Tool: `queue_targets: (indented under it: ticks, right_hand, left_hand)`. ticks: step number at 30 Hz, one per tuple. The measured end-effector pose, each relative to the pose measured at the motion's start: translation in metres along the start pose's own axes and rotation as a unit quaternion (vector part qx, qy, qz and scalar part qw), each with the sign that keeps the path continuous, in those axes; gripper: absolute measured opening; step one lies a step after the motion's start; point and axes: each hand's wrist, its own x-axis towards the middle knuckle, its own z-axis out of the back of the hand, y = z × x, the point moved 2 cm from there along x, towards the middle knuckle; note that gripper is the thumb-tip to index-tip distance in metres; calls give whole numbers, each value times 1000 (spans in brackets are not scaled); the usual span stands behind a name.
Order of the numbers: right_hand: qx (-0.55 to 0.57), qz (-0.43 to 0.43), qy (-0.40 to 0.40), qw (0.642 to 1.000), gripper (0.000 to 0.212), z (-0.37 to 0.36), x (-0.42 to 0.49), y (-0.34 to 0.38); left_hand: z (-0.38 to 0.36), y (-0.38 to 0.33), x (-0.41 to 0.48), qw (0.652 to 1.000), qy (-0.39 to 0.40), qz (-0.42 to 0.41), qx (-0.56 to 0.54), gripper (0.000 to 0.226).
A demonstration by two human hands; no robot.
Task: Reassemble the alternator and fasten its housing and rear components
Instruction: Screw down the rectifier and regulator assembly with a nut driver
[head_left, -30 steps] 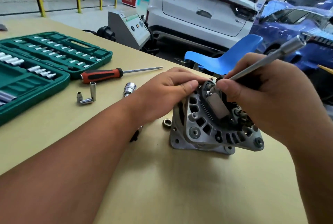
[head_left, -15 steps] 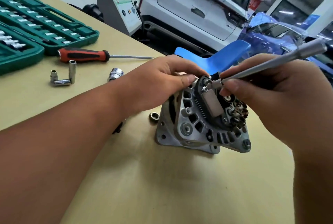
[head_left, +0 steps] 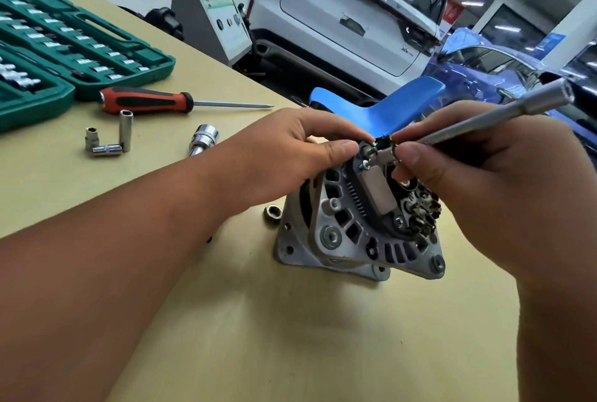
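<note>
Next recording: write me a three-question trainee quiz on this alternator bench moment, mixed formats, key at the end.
1. Multiple choice: what does the right hand pinch, with its tip at the rear of the ribbed silver cast-metal alternator?
A) a hammer
B) a long slim silver driver shaft
C) pliers
2. True or false: the red-and-black-handled screwdriver lies untouched on the tan tabletop.
3. Short answer: which hand grips the alternator's upper edge?

Key: 1 B; 2 true; 3 the left hand.
</note>
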Motion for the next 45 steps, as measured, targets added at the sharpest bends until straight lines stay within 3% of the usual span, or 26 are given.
queue_targets:
  ticks: [4,7,11,15,21,26,30,34,38,41,45]
  right_hand:
    - [-52,9,-49,997,30,-12,0,1]
    - [72,-13,-47,996,12,-15,1,-1]
    - [193,-31,25,980,8,-8,2,-2]
    - [93,-2,13,996,17,3,-2,-2]
    - [-61,35,13,997,16,9,-4,4]
    - [-36,-8,3,999,22,3,-4,2]
    - [114,-28,35,993,8,4,-2,-2]
    - [137,-36,70,987,15,14,-3,-4]
    - [26,-23,37,999,13,15,-2,-3]
    - [-55,-10,0,998,38,11,0,2]
    - [11,-31,-9,999,26,13,1,3]
  left_hand:
    - [-1,0,0,1000,-7,-7,-4,22]
    - [1,0,0,1000,13,-2,-19,28]
    - [3,-1,0,997,38,12,-70,42]
    - [3,-1,0,996,48,22,-75,50]
    - [0,-2,0,996,50,33,-66,48]
    - [-1,-2,0,996,55,43,-56,38]
    - [-3,-3,-1,997,43,46,-36,35]
    - [-5,-6,-2,1000,2,8,12,33]
    - [-6,-17,-5,991,-74,-63,91,29]
    - [-11,-26,-11,982,-60,-115,139,26]
    - [-18,-29,-14,965,-61,-153,203,22]
